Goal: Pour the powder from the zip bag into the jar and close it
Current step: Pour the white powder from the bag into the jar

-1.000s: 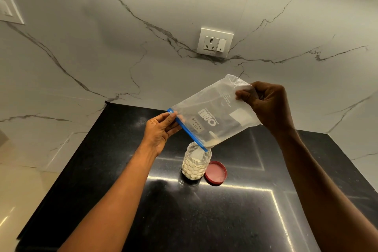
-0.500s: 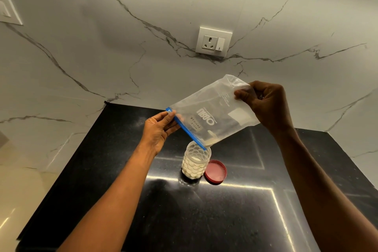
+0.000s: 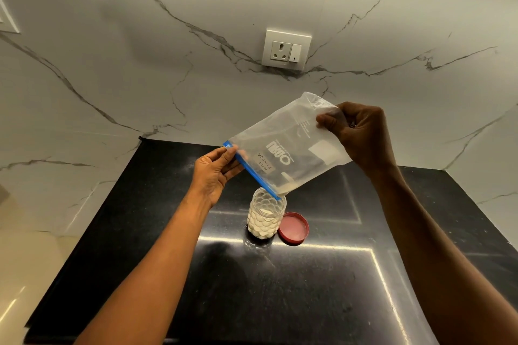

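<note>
1. Two hands hold the zip bag point(image 3: 291, 148) up in the air over the black countertop point(image 3: 196, 288), well above its surface.
2. The countertop meets the marble wall point(image 3: 140, 64) at the back; its left edge drops off beside a pale floor point(image 3: 16, 260). Bare black surface lies in front of the jar and to either side.
3. The left hand point(image 3: 214, 173) pinches the upper end of the bag's blue zip strip point(image 3: 252, 173) between thumb and fingers.
4. The right hand point(image 3: 360, 134) is curled round the bag's crumpled bottom corner, the highest part of the bag.
5. The bag's long axis runs on a slant from upper right down to lower left; its mouth points down and leftward, and the low end of the zip strip hangs right over the mouth of the jar point(image 3: 266, 216).
6. A little pale powder sits in the bag's lowest corner.
7. The jar stands upright, uncapped, mostly full of white powder.
8. The red lid point(image 3: 294, 228) lies just beside the jar on its right, inner side up.
9. A wall socket point(image 3: 286, 49) sits above, well apart from everything.
</note>
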`<act>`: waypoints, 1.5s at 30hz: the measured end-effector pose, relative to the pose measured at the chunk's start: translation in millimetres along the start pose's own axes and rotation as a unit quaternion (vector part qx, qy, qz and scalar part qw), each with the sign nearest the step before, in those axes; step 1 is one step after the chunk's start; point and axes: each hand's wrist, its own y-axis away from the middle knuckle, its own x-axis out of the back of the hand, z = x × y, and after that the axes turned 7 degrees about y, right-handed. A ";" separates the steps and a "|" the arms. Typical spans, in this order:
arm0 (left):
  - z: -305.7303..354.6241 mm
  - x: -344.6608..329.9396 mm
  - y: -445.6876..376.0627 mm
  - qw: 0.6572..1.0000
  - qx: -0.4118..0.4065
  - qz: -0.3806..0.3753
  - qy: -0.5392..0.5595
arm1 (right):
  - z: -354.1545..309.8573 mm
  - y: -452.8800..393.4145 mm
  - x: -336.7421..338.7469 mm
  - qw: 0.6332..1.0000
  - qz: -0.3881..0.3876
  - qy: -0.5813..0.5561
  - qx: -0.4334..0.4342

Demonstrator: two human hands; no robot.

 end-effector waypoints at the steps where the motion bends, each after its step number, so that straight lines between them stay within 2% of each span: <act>1: 0.0 -0.6 0.4 1.000 -0.001 0.001 0.001 | 0.1 0.5 0.1 1.000 -0.003 0.001 0.000; 45: -9.7 6.8 -3.3 1.000 0.002 0.023 0.007 | -1.5 -0.8 -8.5 1.000 -0.028 -0.001 0.011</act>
